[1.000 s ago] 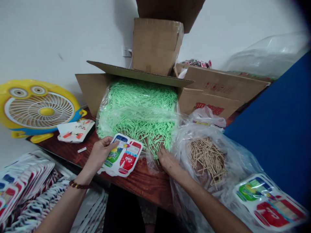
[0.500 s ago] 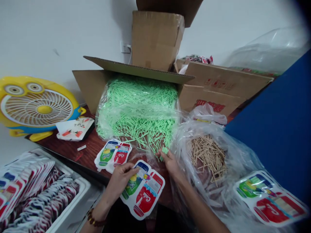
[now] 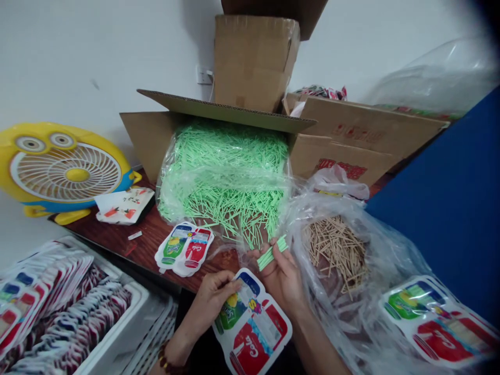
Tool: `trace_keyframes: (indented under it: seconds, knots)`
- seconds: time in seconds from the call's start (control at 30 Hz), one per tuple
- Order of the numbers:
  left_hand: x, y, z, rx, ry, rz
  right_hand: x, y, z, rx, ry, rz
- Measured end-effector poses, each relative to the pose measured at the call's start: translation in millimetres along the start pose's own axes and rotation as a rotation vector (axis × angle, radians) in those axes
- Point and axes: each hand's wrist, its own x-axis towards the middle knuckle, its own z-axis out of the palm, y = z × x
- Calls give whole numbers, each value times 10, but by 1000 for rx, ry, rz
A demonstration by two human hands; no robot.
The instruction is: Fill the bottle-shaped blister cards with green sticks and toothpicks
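Observation:
My left hand [image 3: 216,299] pinches the upper left edge of a flat printed pouch [image 3: 253,325] with a green Sprite half and a red Cola half. My right hand [image 3: 284,273] holds a small bundle of green sticks [image 3: 272,253] between thumb and fingers, just above the pouch's top corner. Behind it, a heap of the same green sticks [image 3: 230,200] spills from a clear plastic bag in an open cardboard box. More such pouches [image 3: 185,249] lie stacked on the table to the left. A pile of brown sticks [image 3: 336,250] rests in clear plastic on the right.
A yellow and blue fan [image 3: 70,172] stands at the left beside a tissue packet [image 3: 127,205]. Below it, a white crate [image 3: 117,317] is packed with pouches. Further pouches [image 3: 437,320] lie at the right, near a blue panel [image 3: 441,198]. Cardboard boxes [image 3: 253,62] stand behind.
My right hand has drawn back from the green heap with a bundle of sticks. My left hand has carried the pouch right and slightly down, close to the right hand.

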Motion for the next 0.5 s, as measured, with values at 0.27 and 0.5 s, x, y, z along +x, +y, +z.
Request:
trace_keyframes:
  seconds: [0.27,0.5]
  knots:
    - [-19,35,74,-114,-66,-42,-91,92,1,39,59,36]
    - [10,14,141,-280,-96,-94,-103,78,-57,66,63,4]
